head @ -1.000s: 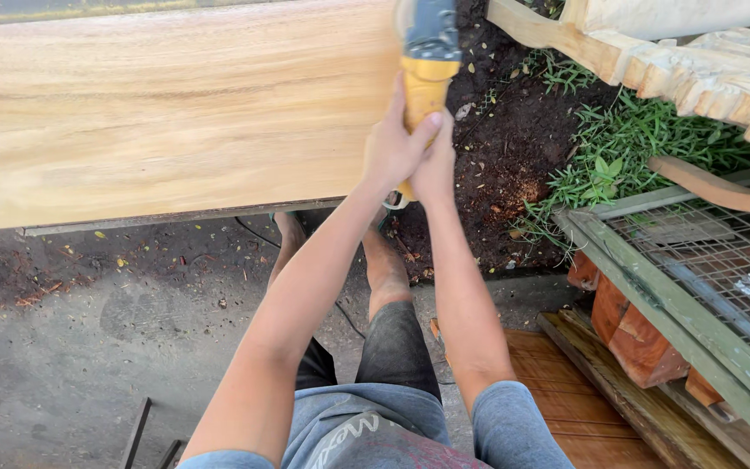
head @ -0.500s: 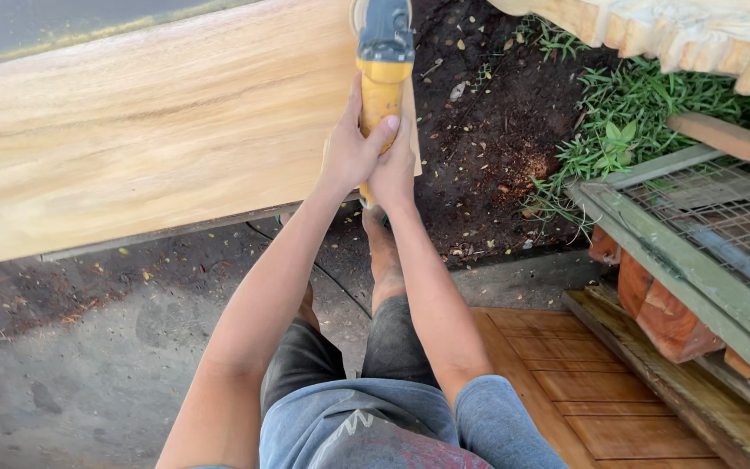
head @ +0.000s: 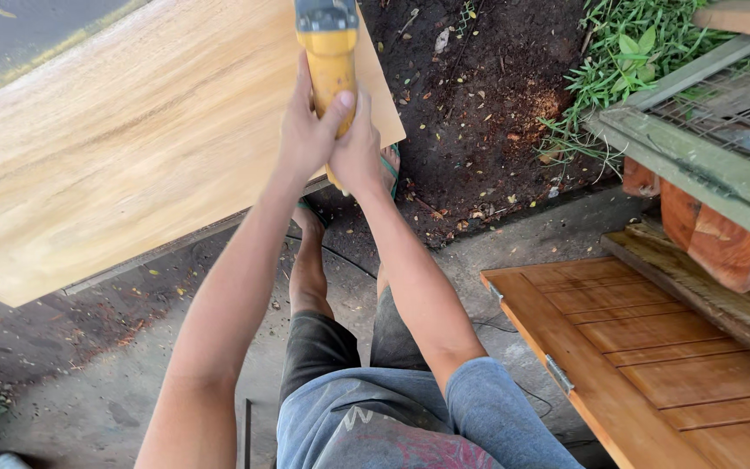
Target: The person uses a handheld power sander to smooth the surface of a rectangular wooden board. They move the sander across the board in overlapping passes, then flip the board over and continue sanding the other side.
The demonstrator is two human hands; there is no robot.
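A yellow power tool [head: 329, 65], judged rigid, fairly heavy and best gripped along its body, is held over the pale wooden board [head: 132, 148] by the left hand [head: 305, 130] and right hand [head: 359, 152], both wrapped tightly around it.

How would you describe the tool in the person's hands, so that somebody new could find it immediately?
Start from the wide pale wooden board that fills the upper left. At its right edge both hands, left hand and right hand, grip a yellow power tool with a grey head. It is the only bright yellow thing there.
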